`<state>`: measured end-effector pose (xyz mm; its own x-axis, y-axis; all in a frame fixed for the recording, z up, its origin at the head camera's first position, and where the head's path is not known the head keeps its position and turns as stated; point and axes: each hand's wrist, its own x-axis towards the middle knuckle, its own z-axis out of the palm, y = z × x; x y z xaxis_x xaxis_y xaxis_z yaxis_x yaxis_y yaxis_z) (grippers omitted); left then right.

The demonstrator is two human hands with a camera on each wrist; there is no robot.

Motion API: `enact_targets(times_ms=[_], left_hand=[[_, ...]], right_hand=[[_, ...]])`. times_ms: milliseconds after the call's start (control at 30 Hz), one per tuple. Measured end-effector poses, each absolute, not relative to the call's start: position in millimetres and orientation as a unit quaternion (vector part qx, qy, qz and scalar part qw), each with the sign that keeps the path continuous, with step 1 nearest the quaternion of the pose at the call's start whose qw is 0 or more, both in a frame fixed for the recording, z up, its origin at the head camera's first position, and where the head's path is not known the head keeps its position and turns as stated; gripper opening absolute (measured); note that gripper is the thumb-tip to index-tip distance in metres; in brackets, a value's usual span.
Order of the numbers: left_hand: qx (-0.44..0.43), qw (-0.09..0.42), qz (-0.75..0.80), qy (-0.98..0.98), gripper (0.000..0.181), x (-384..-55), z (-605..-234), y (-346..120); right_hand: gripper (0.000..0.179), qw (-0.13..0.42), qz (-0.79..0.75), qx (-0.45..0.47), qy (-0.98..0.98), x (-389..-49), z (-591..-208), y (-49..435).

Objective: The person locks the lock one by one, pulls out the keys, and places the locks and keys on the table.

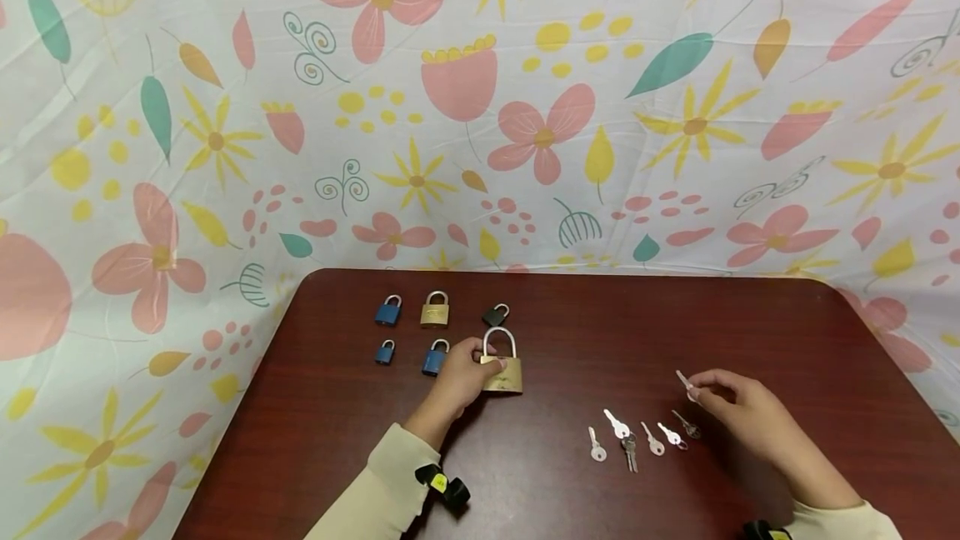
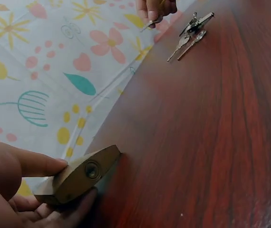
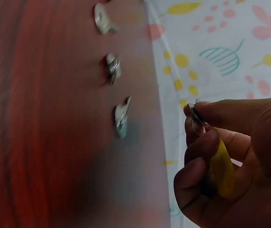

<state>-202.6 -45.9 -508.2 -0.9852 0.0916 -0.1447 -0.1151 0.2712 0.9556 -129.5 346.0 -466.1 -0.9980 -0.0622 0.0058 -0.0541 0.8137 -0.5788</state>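
In the head view my left hand grips a large brass padlock by its body, thumb across the front and shackle pointing up. The left wrist view shows the round keyhole in the underside of this padlock, between the thumb and the fingers below. Over the right part of the table, my right hand pinches a silver key between thumb and fingertips. The fingers partly cover this key in the right wrist view. A blue padlock lies right beside the left hand, partly hidden by it.
Several keys, some on small rings, lie in a loose row between the hands. Behind the left hand are two more blue padlocks, a smaller brass padlock and a black padlock. Flowered cloth hangs behind the dark wooden table.
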Motion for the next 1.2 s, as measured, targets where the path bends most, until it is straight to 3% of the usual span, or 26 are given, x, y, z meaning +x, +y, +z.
enact_targets(times_ms=[267, 800, 1200], left_hand=[[0.019, 0.060, 0.458, 0.887, 0.044, -202.5, -501.5, -52.3], [0.033, 0.036, 0.381, 0.923, 0.043, -195.9, -500.4, -53.3], [0.030, 0.019, 0.377, 0.925, 0.045, -192.4, -500.9, -50.9]], right_hand=[[0.015, 0.011, -0.301, -0.020, 0.953, -128.7, -480.2, 361.7], [0.016, 0.035, -0.295, 0.000, 0.955, -126.4, -495.7, 369.1], [0.010, 0.018, -0.312, -0.004, 0.950, -125.0, -502.8, 366.5]])
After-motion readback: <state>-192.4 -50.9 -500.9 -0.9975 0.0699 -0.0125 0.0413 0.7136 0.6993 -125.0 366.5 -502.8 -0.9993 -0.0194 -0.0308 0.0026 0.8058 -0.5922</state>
